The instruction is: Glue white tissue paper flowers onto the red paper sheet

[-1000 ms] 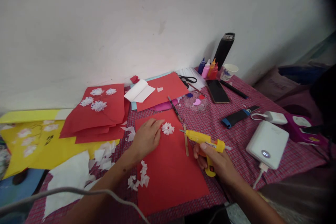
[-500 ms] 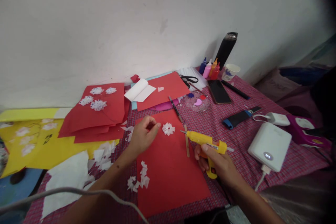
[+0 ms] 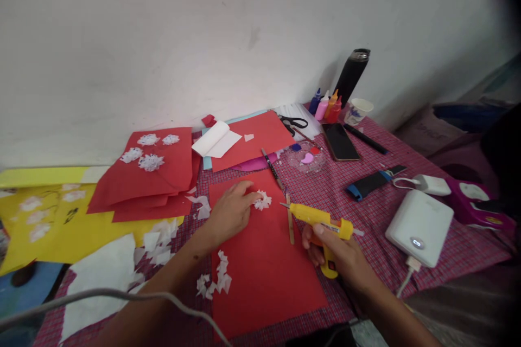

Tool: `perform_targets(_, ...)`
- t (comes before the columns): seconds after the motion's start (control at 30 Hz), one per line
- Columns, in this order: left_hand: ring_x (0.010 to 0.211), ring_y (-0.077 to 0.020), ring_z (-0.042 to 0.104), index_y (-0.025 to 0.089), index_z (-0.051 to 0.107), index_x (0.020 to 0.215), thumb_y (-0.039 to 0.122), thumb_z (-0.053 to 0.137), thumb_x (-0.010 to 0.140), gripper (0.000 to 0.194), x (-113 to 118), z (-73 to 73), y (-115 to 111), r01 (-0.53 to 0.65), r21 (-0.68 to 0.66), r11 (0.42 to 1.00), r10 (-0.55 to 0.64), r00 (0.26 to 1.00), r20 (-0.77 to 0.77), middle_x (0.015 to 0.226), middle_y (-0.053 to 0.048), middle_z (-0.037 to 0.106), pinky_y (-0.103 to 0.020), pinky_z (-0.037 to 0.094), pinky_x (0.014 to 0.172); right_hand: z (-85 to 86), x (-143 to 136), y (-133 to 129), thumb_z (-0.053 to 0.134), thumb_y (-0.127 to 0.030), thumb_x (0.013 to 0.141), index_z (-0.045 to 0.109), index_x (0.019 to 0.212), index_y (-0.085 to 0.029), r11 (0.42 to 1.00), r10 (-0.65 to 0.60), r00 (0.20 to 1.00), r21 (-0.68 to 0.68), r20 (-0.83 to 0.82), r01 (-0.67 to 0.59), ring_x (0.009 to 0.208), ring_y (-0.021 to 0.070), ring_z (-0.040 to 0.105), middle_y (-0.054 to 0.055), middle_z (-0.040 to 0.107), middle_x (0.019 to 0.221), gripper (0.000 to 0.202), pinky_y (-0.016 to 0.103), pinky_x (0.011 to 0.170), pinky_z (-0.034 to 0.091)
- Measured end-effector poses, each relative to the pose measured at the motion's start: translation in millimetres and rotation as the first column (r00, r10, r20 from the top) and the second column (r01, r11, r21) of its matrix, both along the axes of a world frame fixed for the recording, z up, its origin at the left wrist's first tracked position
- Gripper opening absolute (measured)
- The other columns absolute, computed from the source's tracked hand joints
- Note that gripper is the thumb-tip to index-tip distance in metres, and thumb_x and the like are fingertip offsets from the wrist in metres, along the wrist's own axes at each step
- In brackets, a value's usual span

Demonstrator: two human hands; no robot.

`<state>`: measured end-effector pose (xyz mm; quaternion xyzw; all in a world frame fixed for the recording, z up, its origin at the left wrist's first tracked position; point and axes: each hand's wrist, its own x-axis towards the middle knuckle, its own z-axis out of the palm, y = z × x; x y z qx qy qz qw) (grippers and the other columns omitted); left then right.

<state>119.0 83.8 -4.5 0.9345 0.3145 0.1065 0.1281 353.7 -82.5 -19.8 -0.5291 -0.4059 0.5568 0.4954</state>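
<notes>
My left hand [image 3: 230,212] lies low over a red sheet [image 3: 268,287], fingers stretched out and a fingertip at the left edge of a white paper flower [image 3: 264,200]. Whether that fingertip presses on the flower I cannot tell. A yellow glue gun [image 3: 315,217] is in my right hand [image 3: 340,249], fingers wrapped round its grip, nozzle pointing left toward the flower. Beneath the nozzle lies a thin wooden stick [image 3: 290,222]. Torn white paper bits [image 3: 222,276] sit at the sheet's left edge.
Red sheets with several white flowers [image 3: 151,162] lie at left over yellow paper [image 3: 93,233]. Scissors [image 3: 295,122], a paint palette [image 3: 306,158], paint bottles [image 3: 334,111], a phone [image 3: 340,141] and a power bank [image 3: 419,227] occupy the right. A cable [image 3: 163,296] crosses in front.
My left hand has moved slightly right and its fingers have stretched out to the flower's edge. The glue gun in my right hand has stayed nearly in place.
</notes>
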Motion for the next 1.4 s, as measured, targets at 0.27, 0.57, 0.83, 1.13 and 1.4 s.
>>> perform_targets(0.27, 0.123, -0.0257, 0.053, 0.019, 0.061, 0.123, -0.001, 0.043, 0.079, 0.052, -1, 3.7, 1, 0.007, 0.018, 1.000, -0.008, 0.999, 0.033, 0.132, -0.013, 0.054, -0.043, 0.048, 0.105, 1.5, 0, 2, 0.043, -0.052, 0.100, 0.064, 0.077, -0.019, 1.000, 0.007, 1.000, 0.001, -0.009, -0.007, 0.049, 0.0147, 0.051, -0.001, 0.053, 0.051, 0.045, 0.027, 0.050, 0.035)
perform_targets(0.57, 0.114, -0.0231, 0.059, 0.019, 0.063, 0.121, 0.008, 0.044, 0.091, 0.037, 0, 5.5, -4, -0.021, -0.030, 0.999, 0.026, 0.987, 0.159, 0.124, -0.012, 0.060, -0.041, 0.050, 0.101, 1.2, 0, 1, 0.042, -0.050, 0.101, 0.065, 0.078, -0.018, 1.000, 0.000, 1.000, -0.003, -0.001, 0.000, 0.049, 0.0142, 0.051, -0.001, 0.053, 0.052, 0.046, 0.027, 0.049, 0.034)
perform_targets(0.83, 0.126, -0.0275, 0.052, 0.018, 0.063, 0.124, 0.002, 0.044, 0.084, 0.047, 6, 4.6, -5, 0.012, -0.002, 1.000, -0.011, 0.999, 0.047, 0.136, -0.015, 0.052, -0.046, 0.047, 0.106, 1.3, -1, 1, 0.042, -0.052, 0.100, 0.065, 0.078, -0.018, 1.000, 0.001, 1.000, -0.012, 0.004, -0.001, 0.048, 0.0139, 0.049, -0.001, 0.053, 0.051, 0.047, 0.027, 0.048, 0.033)
perform_targets(1.13, 0.123, -0.0266, 0.054, 0.021, 0.062, 0.124, 0.003, 0.046, 0.084, 0.047, 3, 1.2, 0, -0.009, 0.038, 0.999, 0.009, 1.000, -0.004, 0.133, -0.013, 0.054, -0.046, 0.047, 0.105, 0.8, 0, 2, 0.042, -0.053, 0.100, 0.065, 0.078, -0.018, 1.000, 0.009, 1.000, -0.022, 0.007, -0.009, 0.048, 0.0143, 0.050, -0.001, 0.052, 0.051, 0.047, 0.027, 0.049, 0.033)
perform_targets(1.4, 0.107, -0.0226, 0.059, 0.020, 0.059, 0.102, 0.017, 0.049, 0.092, 0.015, -30, 17.1, -8, -0.107, -0.014, 0.994, 0.108, 0.984, 0.139, 0.113, -0.010, 0.063, -0.037, 0.048, 0.093, 1.7, 0, 0, 0.041, -0.051, 0.100, 0.065, 0.079, -0.018, 1.000, 0.001, 1.000, -0.024, -0.016, -0.001, 0.049, 0.0147, 0.049, -0.001, 0.052, 0.051, 0.046, 0.028, 0.049, 0.034)
